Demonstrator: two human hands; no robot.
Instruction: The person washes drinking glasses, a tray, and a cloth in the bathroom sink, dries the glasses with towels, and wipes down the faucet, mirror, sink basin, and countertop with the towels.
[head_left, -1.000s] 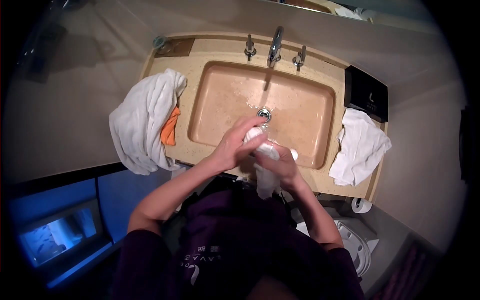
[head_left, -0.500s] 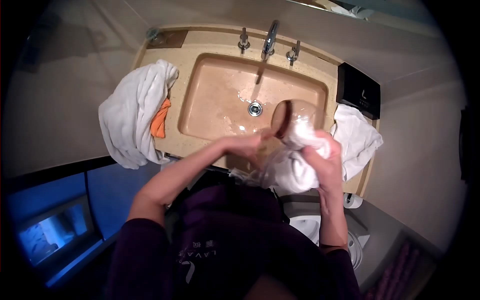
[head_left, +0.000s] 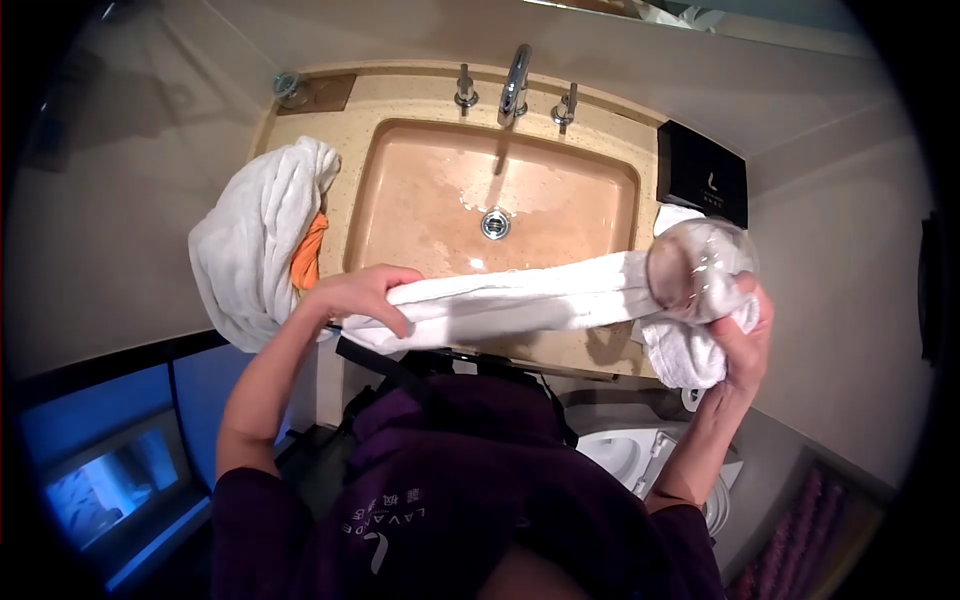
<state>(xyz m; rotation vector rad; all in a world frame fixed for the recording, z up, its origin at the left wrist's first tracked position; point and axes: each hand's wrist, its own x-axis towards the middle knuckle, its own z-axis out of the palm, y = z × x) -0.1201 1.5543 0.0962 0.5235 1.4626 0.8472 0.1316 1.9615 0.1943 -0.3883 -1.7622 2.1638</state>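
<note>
Now stretching a long white cloth (head_left: pixel 530 298) left to right above the near side of the sink (head_left: pixel 430 132), clear glass (head_left: pixel 697 265) off the counter (head_left: pixel 365 108) and not set down. Gripping the left end with the left hand (head_left: pixel 352 294), thumb parted from fingers; clasping glass and bunched cloth with the right hand (head_left: pixel 748 335), closed firmly. No telling whether dry.
</note>
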